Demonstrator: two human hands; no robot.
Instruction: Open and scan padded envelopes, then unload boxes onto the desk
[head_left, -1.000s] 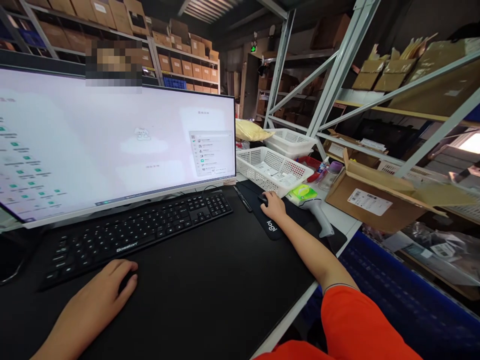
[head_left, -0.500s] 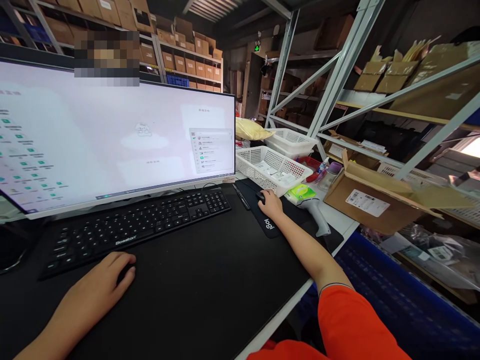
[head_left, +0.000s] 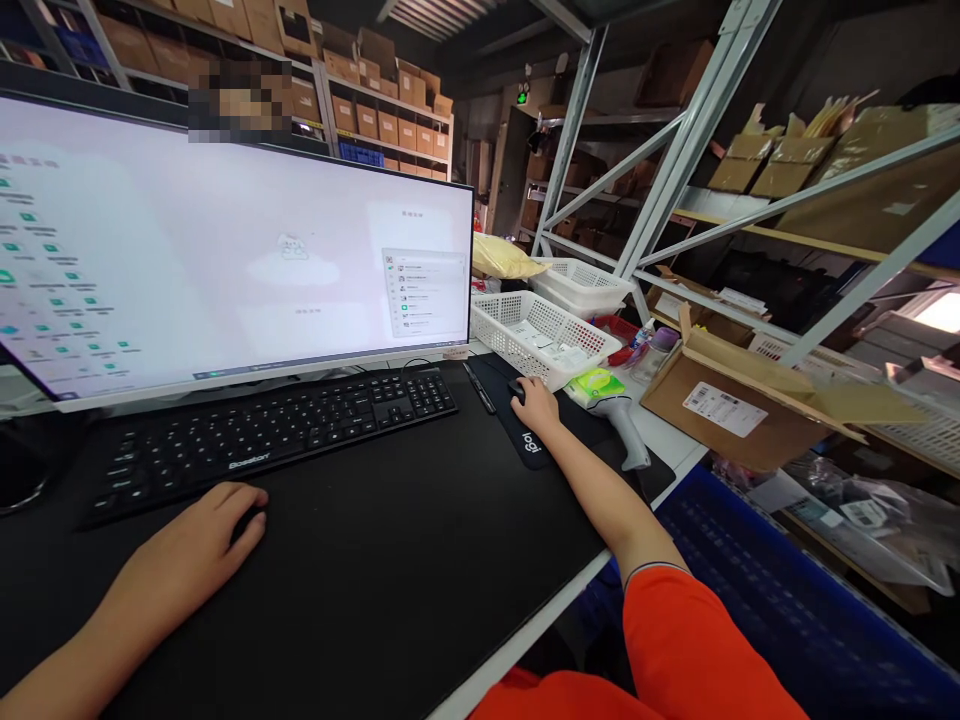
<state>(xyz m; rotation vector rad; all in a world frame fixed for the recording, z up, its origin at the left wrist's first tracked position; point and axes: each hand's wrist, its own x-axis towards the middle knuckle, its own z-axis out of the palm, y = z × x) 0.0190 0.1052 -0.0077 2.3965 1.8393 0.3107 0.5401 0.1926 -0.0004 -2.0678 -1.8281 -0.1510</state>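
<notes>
My right hand (head_left: 538, 402) is over a black computer mouse (head_left: 517, 390), its fingers round it. The mouse sits on a dark mouse pad (head_left: 531, 448) with "logi" printed on it. My left hand (head_left: 217, 535) rests on the black desk mat (head_left: 352, 580), in front of the keyboard (head_left: 300, 430). Nothing is in it; the fingers bend loosely and the thumb stands apart from them. Behind the keyboard a lit monitor (head_left: 247, 260) shows desktop icons at left and a small list window at right.
A pen (head_left: 480, 388) lies left of the mouse pad. Right of the mouse are a grey barcode scanner (head_left: 628, 430) and a green-and-white packet (head_left: 595, 384). White baskets (head_left: 517, 345) and an open cardboard box (head_left: 720, 400) stand beyond. A person's blurred head (head_left: 240, 100) shows above the monitor.
My view has shifted slightly, so the desk items appear a little higher and the monitor a little further right. Both hands keep their places, the right on the mouse, the left on the mat.
</notes>
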